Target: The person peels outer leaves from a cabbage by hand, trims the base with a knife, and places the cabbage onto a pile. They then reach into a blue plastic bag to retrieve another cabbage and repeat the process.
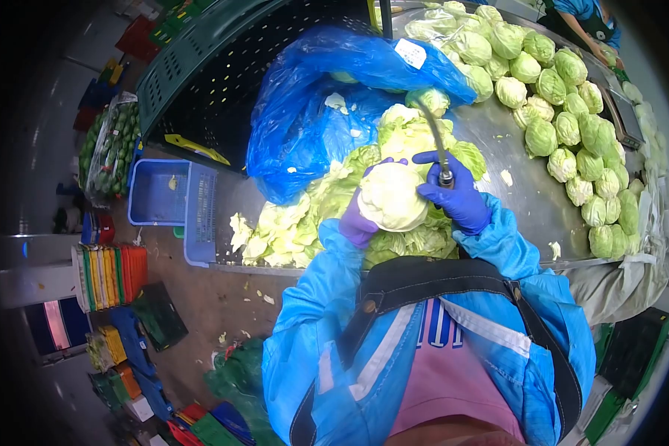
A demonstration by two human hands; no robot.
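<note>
A pale, trimmed cabbage [392, 198] rests in my left hand [358, 227], whose purple-gloved fingers wrap its left side. My right hand [461, 197], also in a purple glove, grips a knife [433, 134] by its handle, the curved blade pointing up and away from me. The thumb of that hand is right at the cabbage's right side. Loose green outer leaves [293, 230] lie in a heap under and to the left of both hands. Just beyond the hands, an opened blue plastic bag [297, 123] spreads over the table, with a few leaf scraps on it.
Many whole cabbages [565, 126] cover the right side of the metal table [494, 137]. A dark perforated crate [193, 82] stands at the back left, with a blue basket [201, 215] at the table's left edge. Another person [591, 26] works at the far right.
</note>
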